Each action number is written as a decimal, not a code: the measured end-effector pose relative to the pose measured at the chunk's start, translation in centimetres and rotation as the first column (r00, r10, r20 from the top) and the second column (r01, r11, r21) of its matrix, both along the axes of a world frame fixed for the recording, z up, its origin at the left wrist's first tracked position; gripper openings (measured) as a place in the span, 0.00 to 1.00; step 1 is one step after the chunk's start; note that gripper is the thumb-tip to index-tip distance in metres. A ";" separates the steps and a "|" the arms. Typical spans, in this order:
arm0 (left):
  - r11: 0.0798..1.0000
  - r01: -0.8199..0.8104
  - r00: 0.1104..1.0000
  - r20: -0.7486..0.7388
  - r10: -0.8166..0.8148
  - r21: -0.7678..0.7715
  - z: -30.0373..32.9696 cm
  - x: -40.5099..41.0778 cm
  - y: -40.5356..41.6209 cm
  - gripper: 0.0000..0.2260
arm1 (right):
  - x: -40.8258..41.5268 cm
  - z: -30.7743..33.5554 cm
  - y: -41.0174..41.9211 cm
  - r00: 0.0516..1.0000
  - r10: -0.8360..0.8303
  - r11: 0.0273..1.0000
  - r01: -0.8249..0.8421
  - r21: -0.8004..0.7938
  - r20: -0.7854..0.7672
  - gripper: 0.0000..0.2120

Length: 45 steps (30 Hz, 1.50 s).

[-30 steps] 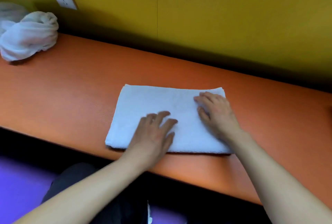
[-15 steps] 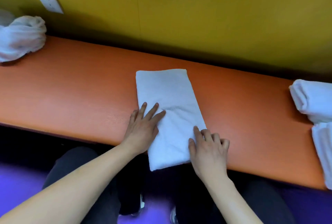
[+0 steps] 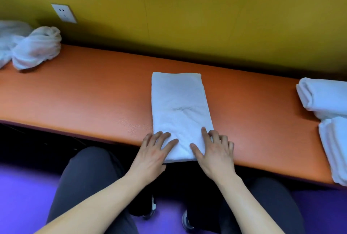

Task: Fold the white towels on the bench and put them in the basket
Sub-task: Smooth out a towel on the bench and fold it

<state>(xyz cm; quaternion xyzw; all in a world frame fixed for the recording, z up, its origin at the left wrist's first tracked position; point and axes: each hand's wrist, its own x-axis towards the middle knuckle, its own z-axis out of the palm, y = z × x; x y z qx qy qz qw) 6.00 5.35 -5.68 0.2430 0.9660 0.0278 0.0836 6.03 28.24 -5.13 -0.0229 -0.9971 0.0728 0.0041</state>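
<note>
A white towel (image 3: 180,109), folded into a narrow rectangle, lies on the orange bench (image 3: 93,98) with its long side running away from me; its near end hangs slightly over the front edge. My left hand (image 3: 154,151) rests flat on the towel's near left corner, fingers spread. My right hand (image 3: 216,151) rests on the near right corner, thumb and forefinger on the cloth. Neither hand grips the towel. No basket is in view.
A crumpled heap of white towels (image 3: 35,49) sits at the bench's far left. Folded white towels (image 3: 326,98) lie at the right end, one (image 3: 336,149) draped over the front edge. A yellow wall with a socket (image 3: 64,13) backs the bench. My knees are below, over a purple floor.
The towel has been turned from lying sideways to lying lengthwise away from me and now sits straighter. Both hands have slid back to its near corners.
</note>
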 end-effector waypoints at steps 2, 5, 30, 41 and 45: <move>0.994 -0.016 1.000 -0.019 0.018 0.104 0.2 -0.1 0.1 0.32 | 0.4 0.6 0.7 0.998 0.049 0.998 -0.047 -0.037 0.041 0.43; 0.939 -0.071 0.995 -0.038 0.089 0.337 1.2 -0.1 -0.3 0.18 | 1.5 0.8 1.9 0.986 0.161 0.987 -0.160 -0.026 0.029 0.45; 0.182 -0.644 0.734 0.534 0.420 0.743 8.0 -9.7 -0.8 0.17 | -9.1 4.7 0.5 0.940 -0.327 0.455 0.070 -0.888 -0.094 0.17; 0.338 -0.765 0.620 0.483 0.618 0.549 4.0 -11.2 -1.1 0.22 | -11.6 0.9 0.7 0.884 -0.456 0.604 0.395 -0.693 0.106 0.17; 0.337 -0.824 0.556 0.537 0.634 0.455 3.7 -9.7 -1.5 0.18 | -8.2 1.6 1.5 0.858 -0.440 0.671 0.510 -0.538 0.265 0.22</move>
